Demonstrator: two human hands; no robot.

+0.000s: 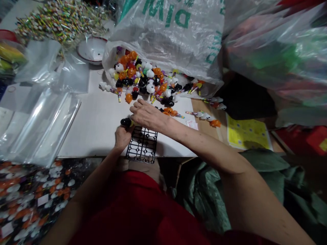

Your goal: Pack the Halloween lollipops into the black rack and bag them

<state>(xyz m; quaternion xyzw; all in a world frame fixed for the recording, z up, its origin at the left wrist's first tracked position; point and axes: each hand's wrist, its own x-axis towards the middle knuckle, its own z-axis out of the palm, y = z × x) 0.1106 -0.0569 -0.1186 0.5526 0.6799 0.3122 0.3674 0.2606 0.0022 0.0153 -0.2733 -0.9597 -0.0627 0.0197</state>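
Observation:
My left hand point(123, 136) is closed at the left edge of a black plastic grid point(141, 144) with rows of round holes. Its near end reaches past the table's front edge. At the fingertips of that hand sits a small toy with a glossy black head point(126, 121) and a bit of yellow below. My right hand point(146, 115) lies over the grid's far end, fingers curled downward; whatever they hold is hidden. Just beyond is a pile of small plastic figures point(150, 88) in orange, white and black, some on shiny striped sticks, spilling from a white woven sack point(176, 37).
Clear plastic bags point(43, 126) lie at the left, near a white bowl point(93, 49) with a red rim. Behind is a heap of colourful small sticks point(63, 20). Several figures point(204, 115) and a yellow sheet point(249, 132) lie right. Bagged figures point(38, 197) fill the lower left.

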